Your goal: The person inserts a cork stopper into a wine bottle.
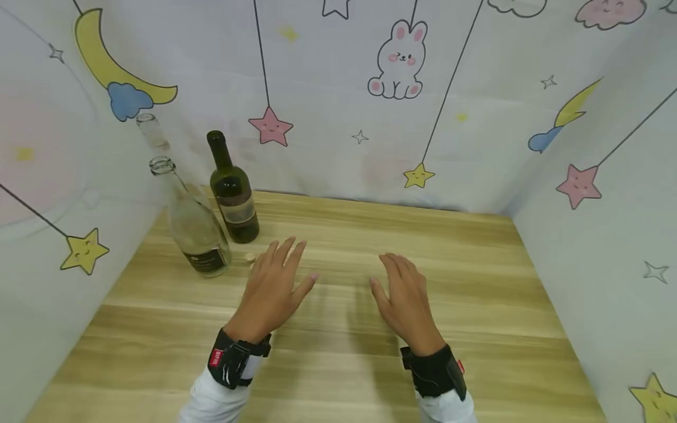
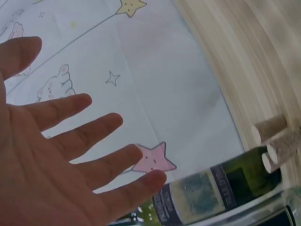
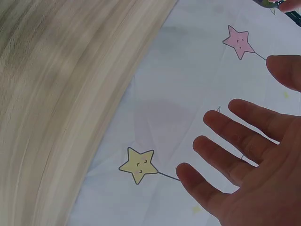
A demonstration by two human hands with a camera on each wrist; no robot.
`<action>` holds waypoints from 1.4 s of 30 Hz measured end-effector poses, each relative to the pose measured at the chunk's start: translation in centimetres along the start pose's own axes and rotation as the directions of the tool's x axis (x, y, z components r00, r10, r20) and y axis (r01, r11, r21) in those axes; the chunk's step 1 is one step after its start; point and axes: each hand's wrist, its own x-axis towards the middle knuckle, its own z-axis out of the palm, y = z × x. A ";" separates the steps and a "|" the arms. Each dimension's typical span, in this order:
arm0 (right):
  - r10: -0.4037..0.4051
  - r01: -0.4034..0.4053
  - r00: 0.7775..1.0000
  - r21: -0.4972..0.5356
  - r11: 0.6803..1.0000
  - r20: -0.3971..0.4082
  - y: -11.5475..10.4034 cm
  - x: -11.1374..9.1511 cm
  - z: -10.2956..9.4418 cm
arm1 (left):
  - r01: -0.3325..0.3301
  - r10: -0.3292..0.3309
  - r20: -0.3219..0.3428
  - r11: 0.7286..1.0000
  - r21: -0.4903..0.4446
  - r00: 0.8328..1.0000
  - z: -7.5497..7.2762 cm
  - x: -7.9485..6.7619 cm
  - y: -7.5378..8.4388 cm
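My left hand (image 1: 271,289) hovers over the table with fingers spread and straight, holding nothing. Just beyond its fingertips stands a dark green wine bottle (image 1: 236,202) with a pale label. To its left is a clear glass bottle (image 1: 198,229) with a dark label low on its body. Several corks (image 2: 284,145) lie near the bottles; in the head view one cork (image 1: 250,257) shows beside the left fingers. Across from it, my right hand (image 1: 404,294) is held above the tabletop, fingers loosely extended, nothing in it.
Behind the clear bottle rises another clear glass neck (image 1: 153,132). The wood-grain table (image 1: 476,282) is bounded by white walls with printed stars, moons and a rabbit (image 1: 399,61) at the back and both sides.
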 end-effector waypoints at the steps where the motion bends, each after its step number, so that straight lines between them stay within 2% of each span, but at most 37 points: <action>1: -0.001 0.001 1.000 0.001 1.000 -0.003 0.0 -0.1 0.0 | 0.002 -0.003 -0.023 1.000 -0.012 1.000 -0.4 -0.2 -0.5; 4: 0.005 -0.005 1.000 0.004 1.000 -0.006 0.0 -0.3 -0.1 | 0.018 -0.024 -0.111 0.998 -0.058 0.994 -2.2 -1.0 -2.4; 6: 0.011 -0.011 1.000 0.006 1.000 -0.002 0.0 -0.5 -0.3 | 0.057 -0.073 -0.167 0.993 -0.101 0.983 -3.8 -1.6 -3.8; 8: 0.018 -0.018 1.000 0.011 1.000 0.006 0.0 -0.6 -0.5 | 0.105 -0.137 -0.237 0.984 -0.145 0.962 -5.7 -2.2 -5.0; 9: 0.023 -0.023 1.000 0.014 1.000 0.008 0.0 -0.7 -0.6 | 0.131 -0.173 -0.279 0.978 -0.163 0.945 -6.6 -2.5 -5.6; 10: 0.027 -0.028 1.000 0.019 0.999 0.009 0.0 -0.7 -0.7 | 0.156 -0.210 -0.327 0.971 -0.183 0.922 -7.5 -2.7 -6.2; 11: 0.030 -0.030 1.000 0.022 0.999 0.006 0.0 -0.7 -0.7 | 0.177 -0.247 -0.382 0.961 -0.211 0.890 -8.2 -2.8 -6.7; 12: 0.033 -0.033 0.999 0.025 0.999 0.003 0.1 -0.8 -0.8 | 0.188 -0.280 -0.446 0.953 -0.239 0.850 -8.8 -2.9 -7.2; 14: 0.047 -0.047 0.999 0.032 0.998 -0.003 0.3 -1.1 -0.8 | 0.207 -0.347 -0.554 0.931 -0.300 0.757 -9.6 -2.6 -8.2; 15: 0.053 -0.052 0.999 0.035 0.998 -0.008 0.5 -1.2 -0.8 | 0.210 -0.381 -0.594 0.917 -0.338 0.709 -9.8 -2.3 -8.7; 16: 0.056 -0.056 0.998 0.039 0.998 -0.011 0.6 -1.3 -0.8 | 0.214 -0.416 -0.611 0.901 -0.378 0.674 -10.0 -2.1 -9.2; 17: 0.061 -0.060 0.998 0.042 0.997 -0.010 0.7 -1.4 -0.8 | 0.219 -0.449 -0.612 0.883 -0.414 0.651 -10.1 -1.7 -9.7; 18: 0.067 -0.066 0.998 0.049 0.997 -0.007 0.7 -1.4 -0.9 | 0.233 -0.482 -0.596 0.864 -0.447 0.642 -10.2 -1.3 -10.2; 19: 0.073 -0.073 0.997 0.054 0.996 -0.004 0.8 -1.4 -0.9 | 0.246 -0.510 -0.567 0.843 -0.478 0.647 -10.2 -0.9 -10.7; 20: 0.076 -0.076 0.997 0.059 0.995 -0.002 0.9 -1.4 -1.0 | 0.262 -0.532 -0.526 0.823 -0.503 0.663 -10.1 -0.5 -11.2; 22: 0.082 -0.082 0.997 0.064 0.995 0.000 1.0 -1.3 -1.2 | 0.294 -0.554 -0.437 0.795 -0.531 0.708 -9.6 0.3 -12.0; 24: 0.086 -0.086 0.996 0.065 0.994 0.001 1.1 -1.3 -1.4 | 0.311 -0.560 -0.367 0.774 -0.551 0.743 -9.0 0.9 -12.7; 26: 0.088 -0.088 0.996 0.061 0.994 0.001 1.2 -1.3 -1.6 | 0.312 -0.555 -0.337 0.767 -0.560 0.761 -8.2 1.4 -13.2; 28: 0.096 -0.096 0.995 0.060 0.994 0.004 1.3 -1.4 -1.8 | 0.303 -0.548 -0.338 0.770 -0.562 0.765 -7.5 2.0 -13.6; 29: 0.102 -0.102 0.995 0.062 0.993 0.007 1.4 -1.4 -1.9 | 0.297 -0.547 -0.350 0.772 -0.561 0.761 -7.2 2.3 -13.8; 33: 0.124 -0.125 0.992 0.063 0.990 0.018 1.6 -1.5 -2.3 | 0.275 -0.544 -0.418 0.790 -0.548 0.727 -6.6 2.8 -14.1; 35: 0.134 -0.135 0.991 0.064 0.989 0.026 1.7 -1.5 -2.4 | 0.274 -0.547 -0.433 0.792 -0.546 0.717 -6.4 2.9 -14.3; 42: 0.155 -0.158 0.987 0.074 0.985 0.047 2.0 -1.8 -2.7 | 0.285 -0.546 -0.417 0.792 -0.540 0.727 -6.3 3.0 -14.8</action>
